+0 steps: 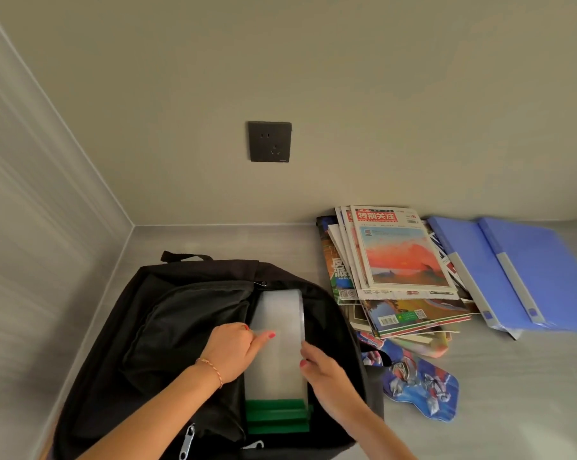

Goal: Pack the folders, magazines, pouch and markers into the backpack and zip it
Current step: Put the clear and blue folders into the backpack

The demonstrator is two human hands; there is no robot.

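1. Readable markings: the top cover of the magazines (403,257) carries a red masthead with white characters "特别关注" above a picture of an orange-red sky. A lower cover at the left of the stack shows the large character "反". QR codes and barcodes are visible on lower issues; finer print is illegible.
2. Surroundings: the grey surface (499,393) meets a beige wall bearing a dark wall socket (269,141). Two blue folders (512,277) lie overlapped, right of the magazines. A blue patterned pouch (419,386) lies in front of the magazines, just beside the backpack.
3. The black backpack (167,327) lies flat at lower left, main compartment unzipped. A translucent folder (280,346) with a green spine edge sits partly inside the opening, its long axis running from the person toward the wall, green end nearest the person.
4. Grip state: the left hand (234,350) rests fingers on the folder's left edge, thumb extended across its face. The right hand (323,370) pinches the folder's right edge.
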